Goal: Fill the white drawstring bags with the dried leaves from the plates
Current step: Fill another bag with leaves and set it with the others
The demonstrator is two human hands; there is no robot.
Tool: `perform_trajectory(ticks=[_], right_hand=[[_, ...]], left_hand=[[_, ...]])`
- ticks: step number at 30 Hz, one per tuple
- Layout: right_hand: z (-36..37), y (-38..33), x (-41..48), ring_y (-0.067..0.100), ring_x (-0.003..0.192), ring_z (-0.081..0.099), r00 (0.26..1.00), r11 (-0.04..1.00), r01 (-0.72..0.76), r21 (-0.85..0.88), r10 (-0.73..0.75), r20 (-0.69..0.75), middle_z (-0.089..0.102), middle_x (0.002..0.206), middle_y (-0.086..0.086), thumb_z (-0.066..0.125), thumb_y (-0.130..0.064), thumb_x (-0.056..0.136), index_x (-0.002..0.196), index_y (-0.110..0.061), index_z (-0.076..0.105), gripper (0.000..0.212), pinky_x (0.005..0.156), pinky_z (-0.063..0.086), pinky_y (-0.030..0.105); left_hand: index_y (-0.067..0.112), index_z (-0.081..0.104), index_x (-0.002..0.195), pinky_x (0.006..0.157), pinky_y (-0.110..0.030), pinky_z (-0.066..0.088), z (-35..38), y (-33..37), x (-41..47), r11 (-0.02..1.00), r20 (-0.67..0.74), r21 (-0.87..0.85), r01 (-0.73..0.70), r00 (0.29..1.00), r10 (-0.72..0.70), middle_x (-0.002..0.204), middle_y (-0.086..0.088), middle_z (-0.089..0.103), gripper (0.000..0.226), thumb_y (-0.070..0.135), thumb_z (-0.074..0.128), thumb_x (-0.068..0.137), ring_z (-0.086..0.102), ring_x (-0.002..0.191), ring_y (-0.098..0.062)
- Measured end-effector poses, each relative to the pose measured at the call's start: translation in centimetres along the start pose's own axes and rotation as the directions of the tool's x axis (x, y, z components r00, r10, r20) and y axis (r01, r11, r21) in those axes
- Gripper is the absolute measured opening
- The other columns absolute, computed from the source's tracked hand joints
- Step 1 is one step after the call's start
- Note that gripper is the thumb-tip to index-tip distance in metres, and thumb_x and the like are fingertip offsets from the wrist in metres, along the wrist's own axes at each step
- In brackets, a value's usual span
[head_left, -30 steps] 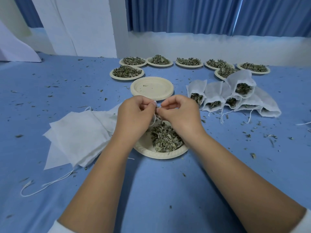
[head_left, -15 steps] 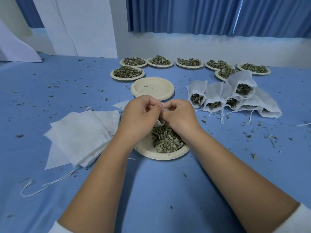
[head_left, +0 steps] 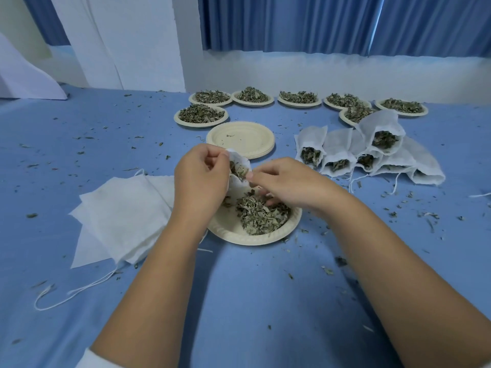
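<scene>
1. Surroundings: the blue cloth-covered table (head_left: 239, 301) is strewn with small leaf crumbs (head_left: 398, 208). A blue pleated curtain (head_left: 318, 22) and a tall white panel (head_left: 127, 41) stand behind it.
2. A flat pile of empty white fabric bags (head_left: 125, 213) lies just beside your left forearm. A loose white drawstring (head_left: 74, 293) trails from it toward you.
3. In the way: your left hand (head_left: 199, 179) covers the left side of the small white drawstring bag (head_left: 239, 185) and part of the near plate's rim. Your right hand (head_left: 289, 181) covers the far edge of the leaf heap.
4. Grip: your left fingers are curled and pinch the bag's rim. Your right thumb and forefinger pinch the opposite edge, and the lower right fingers curl down onto the heap. The bag hangs over the near plate with its mouth open toward you.
5. Hard to make out: the bag's lower body is hidden behind your left hand, so how full it is cannot be told.
6. Containers: the round cream paper plate (head_left: 231, 232) nearest you holds a heap of dried green leaves (head_left: 260, 217). Some leaves show inside the held bag's mouth.
7. A stack of empty cream plates (head_left: 240, 139) sits just beyond your hands.
8. Seven far plates of leaves (head_left: 299, 98) stand near the wall, one partly hidden.
9. A cluster of filled white bags (head_left: 345, 152) lies to the right, leaves showing in their open mouths.
</scene>
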State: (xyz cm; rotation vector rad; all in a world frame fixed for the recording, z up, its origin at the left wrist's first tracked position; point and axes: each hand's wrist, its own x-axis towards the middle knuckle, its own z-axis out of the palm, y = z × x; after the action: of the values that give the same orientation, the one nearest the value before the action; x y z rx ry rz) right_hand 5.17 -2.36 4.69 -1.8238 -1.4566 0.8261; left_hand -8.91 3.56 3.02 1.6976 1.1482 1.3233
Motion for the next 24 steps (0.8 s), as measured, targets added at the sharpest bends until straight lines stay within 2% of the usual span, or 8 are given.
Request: perform_trajectory(ticks=[2,4,7,11,14,15,20,24], right_hand=[[-0.9,-0.2,-0.9,0.002,0.091,0.061,0.998,0.968,0.039,-0.249,-0.027,0.053,0.068,0.115,-0.006,0.063,-0.037,0.092,0.118,-0.023,0.067,0.029,0.083,0.045,0.023],[-1.3,-0.1,-1.4,0.003,0.106,0.051,0.987,0.909,0.057,-0.412,0.010,0.160,0.055,0.133,-0.011,0.072,-0.044,0.083,0.137,-0.031,0.052,0.058,0.087,0.037,0.021],[-0.7,-0.1,-1.7,0.007,0.123,0.047,0.970,0.876,0.096,-0.474,0.025,0.243,0.048,0.141,-0.013,0.082,-0.046,0.073,0.143,-0.033,0.044,0.081,0.094,0.036,0.021],[0.3,0.3,-1.2,0.007,0.114,0.054,0.976,0.900,0.164,-0.404,-0.088,0.201,0.059,0.127,-0.013,0.085,-0.030,0.074,0.132,-0.030,0.057,0.064,0.098,0.043,0.024],[0.1,0.8,-1.1,-0.006,0.086,0.054,0.976,0.906,0.170,-0.389,-0.099,0.196,0.059,0.099,-0.023,0.085,-0.026,0.074,0.120,-0.030,0.066,0.049,0.074,0.040,0.005],[-0.1,0.9,-1.0,-0.006,0.081,0.052,0.975,0.899,0.169,-0.404,-0.094,0.200,0.058,0.092,-0.023,0.085,-0.027,0.074,0.117,-0.031,0.068,0.046,0.068,0.039,0.005],[-1.2,0.9,-1.2,0.003,0.101,0.058,0.979,0.904,0.168,-0.392,-0.106,0.173,0.063,0.113,-0.016,0.082,-0.041,0.075,0.116,-0.035,0.067,0.044,0.086,0.048,0.023],[-1.4,0.7,-1.4,0.011,0.111,0.054,0.988,0.843,0.089,-0.531,-0.007,0.153,0.053,0.123,-0.007,0.076,-0.059,0.073,0.130,-0.033,0.056,0.066,0.091,0.045,0.030]], left_hand=[[0.029,0.061,0.074,0.052,-0.007,0.040,0.0,-0.1,0.1,1.000,-0.018,-0.006,0.007,1.000,-0.008,0.064,0.011,0.060,0.020,0.020,0.060,0.092,0.051,0.052,0.007],[0.028,0.061,0.075,0.051,-0.006,0.039,0.0,-0.1,0.1,1.000,-0.015,-0.011,0.012,1.000,-0.012,0.063,0.011,0.059,0.019,0.020,0.060,0.092,0.051,0.052,0.007],[0.028,0.061,0.076,0.050,-0.006,0.038,0.0,-0.2,0.1,1.000,-0.009,-0.006,0.011,1.000,-0.011,0.062,0.010,0.058,0.019,0.020,0.059,0.093,0.051,0.050,0.006],[0.027,0.062,0.077,0.052,-0.007,0.040,0.0,-0.1,0.0,1.000,0.005,0.005,-0.002,1.000,0.002,0.064,0.009,0.060,0.018,0.020,0.059,0.093,0.053,0.052,0.005],[0.027,0.062,0.077,0.053,-0.007,0.040,0.0,-0.1,0.0,1.000,0.009,0.010,-0.011,1.000,0.011,0.065,0.009,0.061,0.018,0.021,0.059,0.093,0.053,0.054,0.006],[0.028,0.062,0.077,0.053,-0.008,0.040,0.0,-0.2,0.0,1.000,0.009,0.013,-0.012,1.000,0.012,0.066,0.009,0.061,0.018,0.021,0.059,0.093,0.053,0.054,0.005],[0.028,0.062,0.078,0.052,-0.008,0.040,-0.1,-0.2,0.1,1.000,-0.017,-0.016,-0.013,1.000,0.013,0.065,0.010,0.060,0.018,0.021,0.058,0.094,0.053,0.053,0.006],[0.028,0.062,0.078,0.051,-0.007,0.039,-0.1,-0.1,0.0,0.999,-0.043,-0.043,-0.020,0.999,0.019,0.064,0.012,0.059,0.019,0.019,0.058,0.094,0.054,0.052,0.008]])
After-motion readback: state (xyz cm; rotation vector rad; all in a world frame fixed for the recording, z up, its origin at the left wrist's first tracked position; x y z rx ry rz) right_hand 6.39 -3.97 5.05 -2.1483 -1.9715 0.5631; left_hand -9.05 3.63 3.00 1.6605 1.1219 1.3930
